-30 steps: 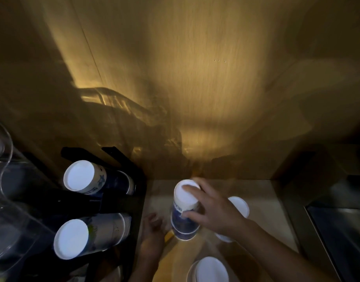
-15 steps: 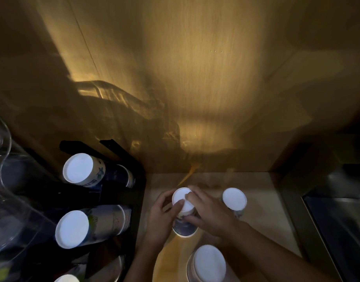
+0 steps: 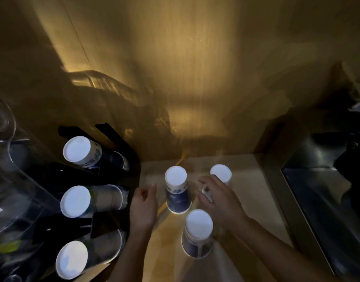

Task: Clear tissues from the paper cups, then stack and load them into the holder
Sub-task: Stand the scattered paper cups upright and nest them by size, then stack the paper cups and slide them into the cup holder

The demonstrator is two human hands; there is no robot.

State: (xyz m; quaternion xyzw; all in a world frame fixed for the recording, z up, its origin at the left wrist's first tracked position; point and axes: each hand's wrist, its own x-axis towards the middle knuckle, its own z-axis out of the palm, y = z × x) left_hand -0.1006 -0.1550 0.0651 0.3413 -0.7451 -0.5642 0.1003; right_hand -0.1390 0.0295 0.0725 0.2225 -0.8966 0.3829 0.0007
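Observation:
Three upside-down paper cup stacks stand on the counter: a blue starred middle stack (image 3: 177,191), a far right cup (image 3: 221,173) and a near stack (image 3: 198,234). My left hand (image 3: 143,207) hovers just left of the middle stack, fingers curled, touching nothing. My right hand (image 3: 217,199) is to its right, fingers spread, in front of the far right cup. Whether it touches that cup is unclear. The black cup holder (image 3: 106,178) at left carries three rows of stacked cups lying sideways: top (image 3: 81,152), middle (image 3: 79,201), bottom (image 3: 73,259).
A clear plastic container (image 3: 10,180) sits at far left. A wooden wall (image 3: 185,78) rises behind the counter (image 3: 252,192). A dark sink or appliance (image 3: 327,190) lies at right past a metal edge.
Both hands have let go of the middle cup stack and pulled apart to either side. The stack now stands alone on the counter.

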